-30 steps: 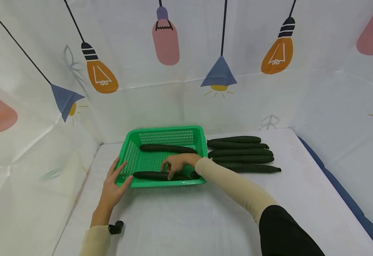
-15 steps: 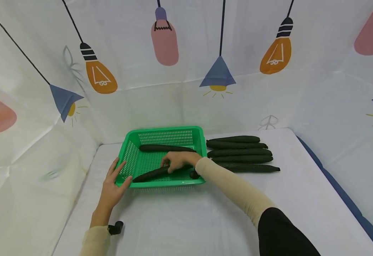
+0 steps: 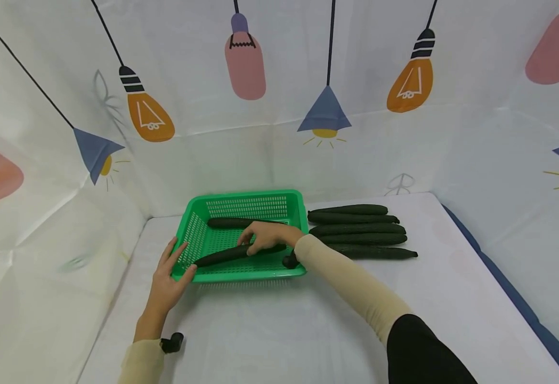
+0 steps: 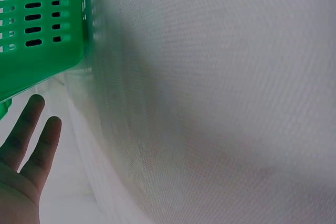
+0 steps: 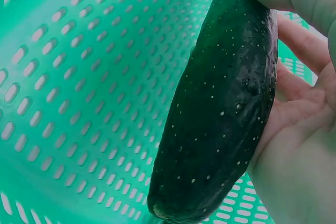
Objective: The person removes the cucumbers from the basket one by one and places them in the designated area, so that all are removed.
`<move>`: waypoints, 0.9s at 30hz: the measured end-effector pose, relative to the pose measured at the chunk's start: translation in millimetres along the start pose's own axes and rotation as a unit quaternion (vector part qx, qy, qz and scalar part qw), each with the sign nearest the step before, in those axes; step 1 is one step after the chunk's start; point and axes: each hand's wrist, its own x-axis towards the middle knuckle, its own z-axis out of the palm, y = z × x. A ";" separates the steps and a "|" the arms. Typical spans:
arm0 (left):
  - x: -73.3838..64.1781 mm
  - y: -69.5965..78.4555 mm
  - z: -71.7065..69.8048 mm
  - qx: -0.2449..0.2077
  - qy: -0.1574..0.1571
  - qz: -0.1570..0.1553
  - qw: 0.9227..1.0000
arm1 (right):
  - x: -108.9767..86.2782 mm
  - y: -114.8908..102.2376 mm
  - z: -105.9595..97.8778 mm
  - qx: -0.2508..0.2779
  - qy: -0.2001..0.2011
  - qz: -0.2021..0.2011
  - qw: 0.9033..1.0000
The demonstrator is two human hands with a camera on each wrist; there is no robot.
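A green plastic basket stands at the back of the white table. Inside it my right hand grips a dark green cucumber, tilted with its left end lower, close over the front part of the basket floor. The right wrist view shows the thumb on one side of that cucumber and the fingers behind it. A second cucumber lies along the back of the basket, its right end partly hidden by my right hand. My left hand, fingers spread and straight, touches the basket's front left corner.
Several cucumbers lie in a stacked row on the table, just right of the basket. A white sheet with printed lamps hangs close behind and at both sides. A black wrist camera sits on my left wrist.
My right hand has lifted the front cucumber off its place along the basket's front wall, moving it a little back and tilting it. My left hand stays at the corner.
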 end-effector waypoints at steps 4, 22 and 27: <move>0.0 0.7 -0.2 0.002 0.001 -0.004 1.000 | -3.4 -5.2 -5.2 0.007 0.007 -0.011 1.000; -0.5 3.1 -0.4 0.004 -0.003 -0.016 1.000 | -30.7 -15.8 -31.9 -0.010 0.022 -0.022 0.999; 0.0 4.1 -1.2 0.003 0.000 -0.010 1.000 | -42.5 -14.5 -39.2 -0.014 0.034 -0.015 0.999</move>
